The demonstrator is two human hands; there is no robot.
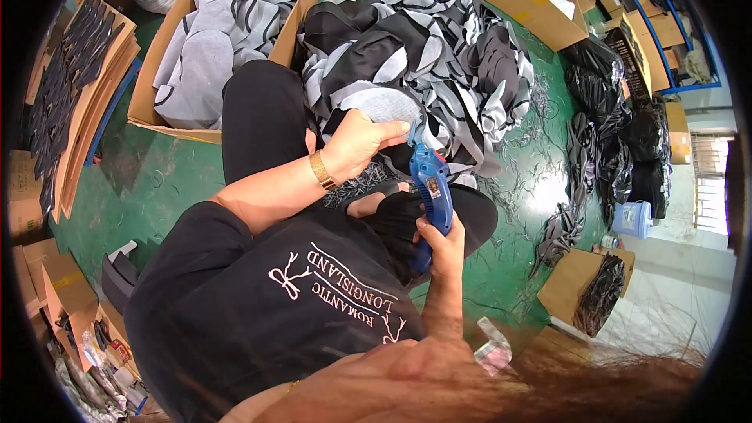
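My left hand [356,143] is closed on the rim of a grey, rounded fabric piece [377,102], its thumb stretched toward the tool. In my right hand [443,244] is a pair of blue electric scissors [432,180], fingers wrapped around the slim body. The tool's light-blue head meets the fabric edge beside my left thumb and fingertips. Exactly where the blades touch is too small to make out. Beyond both hands rises a big heap of black and grey fabric pieces [470,55].
A cardboard box [145,102] of grey fabric stands at the far left, another box [521,0] at the far right. Thin trimmings [517,211] litter the green floor. Black plastic bags [619,110] and a pale-blue bucket [631,220] are on the right. Stacked cardboard sheets [98,102] stand left.
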